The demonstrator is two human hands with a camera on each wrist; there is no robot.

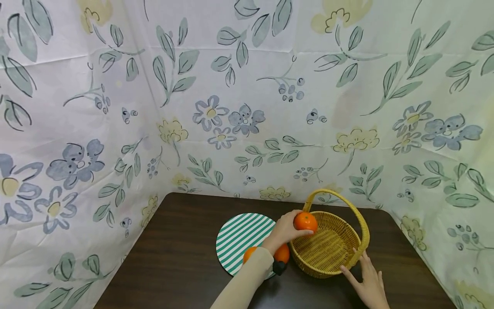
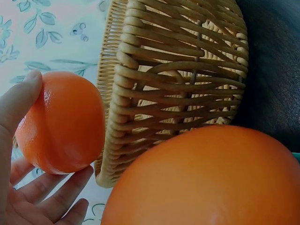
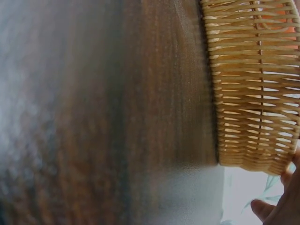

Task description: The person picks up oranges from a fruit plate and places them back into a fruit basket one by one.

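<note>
My left hand [image 1: 285, 229] grips an orange [image 1: 306, 222] over the left rim of a wicker basket [image 1: 328, 244]. In the left wrist view, the thumb and fingers wrap the orange's sides beside the woven wall. With its fingertips by the base of the basket's handle, my right hand [image 1: 366, 279] holds the right rim; the right wrist view shows only part of that hand. A round green-and-white striped mat [image 1: 235, 236] lies left of the basket. On it, one orange [image 1: 283, 253] and another orange [image 1: 248, 254] are partly hidden by my left arm.
A dark wooden table [image 1: 173, 249] carries the basket and the mat. Floral cloth [image 1: 247, 107] hangs behind the table and along its sides. The basket's tall arched handle [image 1: 356, 214] rises over its opening.
</note>
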